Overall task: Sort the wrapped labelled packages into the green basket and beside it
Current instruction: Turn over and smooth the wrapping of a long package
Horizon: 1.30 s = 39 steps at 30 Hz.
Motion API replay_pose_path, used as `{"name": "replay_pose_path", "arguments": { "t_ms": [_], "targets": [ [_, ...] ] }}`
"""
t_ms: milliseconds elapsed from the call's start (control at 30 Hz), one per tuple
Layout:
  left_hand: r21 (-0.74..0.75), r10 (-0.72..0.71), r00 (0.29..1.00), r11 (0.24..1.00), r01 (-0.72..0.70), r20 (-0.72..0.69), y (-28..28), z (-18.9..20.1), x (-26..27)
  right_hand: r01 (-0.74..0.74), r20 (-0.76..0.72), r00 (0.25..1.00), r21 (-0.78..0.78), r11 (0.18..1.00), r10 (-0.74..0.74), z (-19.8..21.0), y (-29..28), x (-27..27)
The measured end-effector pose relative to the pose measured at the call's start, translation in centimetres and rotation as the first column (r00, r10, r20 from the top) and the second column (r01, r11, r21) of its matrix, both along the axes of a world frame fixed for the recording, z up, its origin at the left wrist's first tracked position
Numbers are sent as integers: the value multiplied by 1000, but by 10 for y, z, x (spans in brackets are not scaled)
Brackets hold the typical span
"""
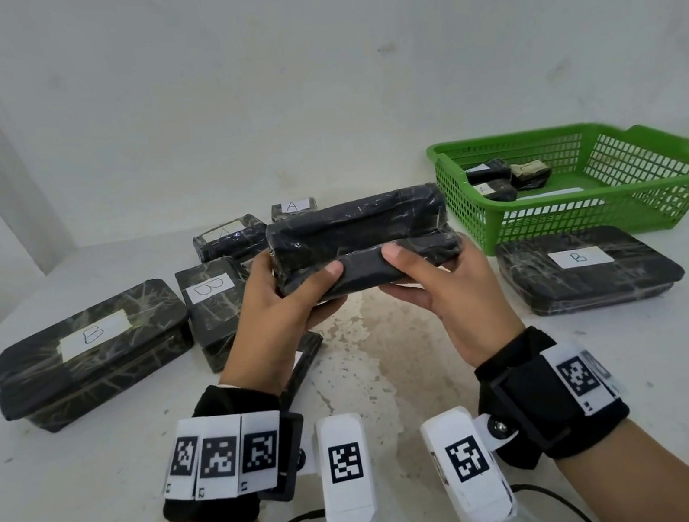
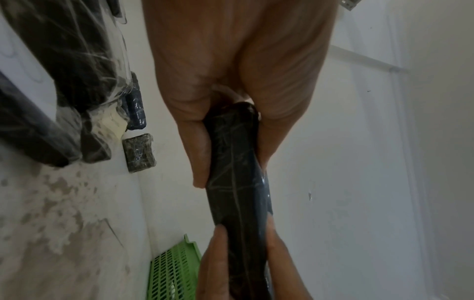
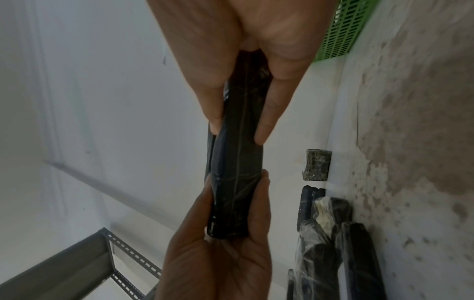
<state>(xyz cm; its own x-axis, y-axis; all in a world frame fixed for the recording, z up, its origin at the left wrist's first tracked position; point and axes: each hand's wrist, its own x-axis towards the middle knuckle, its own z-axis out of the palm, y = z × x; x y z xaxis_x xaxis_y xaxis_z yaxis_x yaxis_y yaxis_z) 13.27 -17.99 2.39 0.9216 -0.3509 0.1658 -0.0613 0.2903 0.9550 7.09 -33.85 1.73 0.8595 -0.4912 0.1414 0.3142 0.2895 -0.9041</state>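
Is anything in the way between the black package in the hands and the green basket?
Nothing visible blocks it. The held package is up off the table in the left hand and right hand, with open air over to the green basket. The B package lies in front of the basket, lower down.

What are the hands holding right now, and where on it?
A black wrapped package, held off the table. Left hand grips its left end, right hand its right end, thumbs on the near face. No label is visible on it.

A grey slotted metal shelf frame is standing against the white wall, off past the fingertips.
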Motion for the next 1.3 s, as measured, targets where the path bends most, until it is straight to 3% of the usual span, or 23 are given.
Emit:
{"name": "replay_pose_path", "arguments": {
  "t_ms": [533, 700, 900, 1033, 1300],
  "targets": [
    [-26, -10, 999, 1000, 10, -35, -4, 0, -3, 18, 45, 999, 0, 1000, -18, 5, 3, -4],
    [-10, 26, 999, 1000, -27, -40, 0, -1, 2, -13, -9, 1000, 20, 1000, 13, 6, 4, -2],
    [-33, -28, 998, 999, 27, -49, -1, 1, 0, -44, -2, 999, 14, 999, 44, 9, -4, -3],
    [-5, 28, 999, 1000, -28, -37, 1, 0, 4, -80, -34, 996, 13, 997, 81, 8, -4, -2],
    [-26, 14, 999, 1000, -15, -42, 1, 1, 3, -54, -56, 997, -10, 998, 54, 7, -5, -1]
  ]
}}
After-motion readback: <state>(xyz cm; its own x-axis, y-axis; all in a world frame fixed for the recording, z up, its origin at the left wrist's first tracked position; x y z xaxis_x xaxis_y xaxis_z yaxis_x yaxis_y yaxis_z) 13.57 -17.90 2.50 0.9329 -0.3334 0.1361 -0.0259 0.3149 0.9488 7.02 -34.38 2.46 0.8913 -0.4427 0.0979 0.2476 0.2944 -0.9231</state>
